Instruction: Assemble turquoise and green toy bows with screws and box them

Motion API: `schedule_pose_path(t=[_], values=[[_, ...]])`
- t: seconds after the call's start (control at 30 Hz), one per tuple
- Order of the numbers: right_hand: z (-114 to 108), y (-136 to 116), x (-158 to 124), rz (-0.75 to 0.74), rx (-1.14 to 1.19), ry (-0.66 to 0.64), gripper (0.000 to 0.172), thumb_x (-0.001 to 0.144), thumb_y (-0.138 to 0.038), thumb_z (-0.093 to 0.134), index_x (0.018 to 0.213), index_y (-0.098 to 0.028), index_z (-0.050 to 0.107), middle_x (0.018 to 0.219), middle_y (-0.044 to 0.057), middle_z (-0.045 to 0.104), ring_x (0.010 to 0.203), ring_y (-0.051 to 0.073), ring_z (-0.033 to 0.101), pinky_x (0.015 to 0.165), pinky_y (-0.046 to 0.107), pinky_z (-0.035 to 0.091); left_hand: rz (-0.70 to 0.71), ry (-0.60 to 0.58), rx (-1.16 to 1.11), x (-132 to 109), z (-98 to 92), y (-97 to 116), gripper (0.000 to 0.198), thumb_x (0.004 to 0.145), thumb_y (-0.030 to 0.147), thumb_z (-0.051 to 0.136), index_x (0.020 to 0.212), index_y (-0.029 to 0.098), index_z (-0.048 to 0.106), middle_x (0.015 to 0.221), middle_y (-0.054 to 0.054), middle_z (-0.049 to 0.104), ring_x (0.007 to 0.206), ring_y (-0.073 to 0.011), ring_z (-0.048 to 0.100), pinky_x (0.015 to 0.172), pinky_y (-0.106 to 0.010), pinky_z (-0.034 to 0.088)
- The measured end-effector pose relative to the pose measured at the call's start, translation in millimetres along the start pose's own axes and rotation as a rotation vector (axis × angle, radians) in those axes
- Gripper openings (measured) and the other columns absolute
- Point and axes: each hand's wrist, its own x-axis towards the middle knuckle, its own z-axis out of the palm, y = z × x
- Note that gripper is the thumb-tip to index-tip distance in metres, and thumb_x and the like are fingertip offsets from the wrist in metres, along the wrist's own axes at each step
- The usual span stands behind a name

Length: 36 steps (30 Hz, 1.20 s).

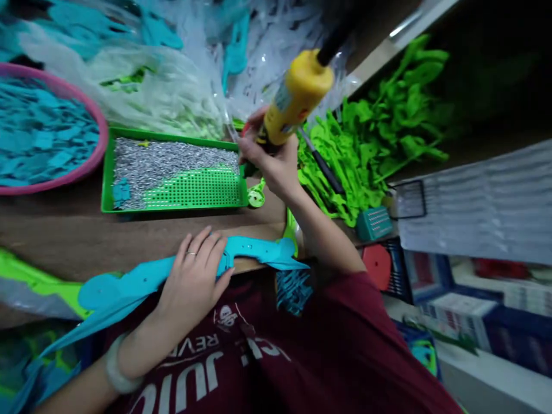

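My right hand (273, 158) is wrapped round a yellow electric screwdriver (291, 98), held up beyond the table's front edge. A black cord runs from its top; its tip is hidden. My left hand (196, 264) lies with outstretched fingers on a long blue plastic part (146, 279), which rests along the near table edge. Bright green plastic parts (38, 279) show beneath and beside its left end. Just left of the right hand sits a green tray (194, 190) of small silver screws (168, 158). A round green plastic piece (256, 196) stands at its corner.
A pink basin (101, 135) full of blue pieces stands at left. Clear plastic bags (172, 86) with blue and green parts lie behind the tray. To the right are heaped green parts (345, 155), a black-handled tool (328, 169) and a teal box (374, 224).
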Motion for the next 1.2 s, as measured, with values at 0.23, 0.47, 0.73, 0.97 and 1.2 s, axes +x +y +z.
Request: schedule_pose_path(t=[0.23, 0.47, 0.73, 0.97, 1.2], values=[[-39, 12, 0, -0.031, -0.111, -0.175, 0.049, 0.066, -0.05, 0.085, 0.096, -0.026, 0.055, 0.074, -0.008, 0.064, 0.071, 0.011, 0.066, 0.061, 0.026, 0.06, -0.027, -0.024, -0.035, 24, 6.0, 3, 0.034, 0.083, 0.026, 0.057, 0.115, 0.013, 0.06, 0.112, -0.017, 0.067, 0.116, -0.0373, 0.06, 0.103, -0.056, 0.046], [-56, -19, 2, -0.158, -0.135, -0.387, 0.04, 0.086, -0.057, 0.061, 0.097, -0.018, 0.055, 0.082, -0.014, 0.061, 0.082, 0.001, 0.063, 0.076, 0.019, 0.053, -0.006, -0.046, 0.001, 26, 6.8, 4, 0.043, 0.085, 0.026, 0.055, 0.125, 0.014, 0.052, 0.134, -0.02, 0.058, 0.126, -0.0386, 0.053, 0.097, -0.05, 0.05], [-45, -19, 2, -0.076, -0.076, -0.391, 0.047, 0.083, -0.059, 0.069, 0.11, -0.022, 0.057, 0.096, -0.002, 0.069, 0.094, 0.012, 0.064, 0.089, 0.027, 0.057, -0.011, -0.027, 0.068, 25, 13.3, 4, 0.046, 0.077, 0.021, 0.062, 0.121, 0.012, 0.054, 0.113, -0.016, 0.065, 0.111, -0.0363, 0.06, 0.089, -0.048, 0.055], [-105, -31, -3, -0.038, -0.505, -0.484, 0.045, 0.085, -0.038, 0.066, 0.126, -0.021, 0.055, 0.117, 0.007, 0.066, 0.107, 0.021, 0.063, 0.094, 0.038, 0.055, 0.0, 0.064, 0.123, 21, 15.7, 5, 0.046, 0.076, 0.022, 0.068, 0.118, 0.01, 0.053, 0.108, -0.017, 0.063, 0.105, -0.0368, 0.06, 0.083, -0.048, 0.056], [-163, 10, -8, 0.136, -1.383, -0.21, 0.04, 0.089, -0.037, 0.058, 0.12, -0.012, 0.059, 0.119, 0.019, 0.061, 0.113, 0.035, 0.055, 0.096, 0.056, 0.048, -0.043, 0.158, 0.037, 16, 19.9, 6, 0.044, 0.073, 0.015, 0.067, 0.114, 0.013, 0.052, 0.108, -0.015, 0.066, 0.107, -0.0344, 0.063, 0.084, -0.046, 0.057]])
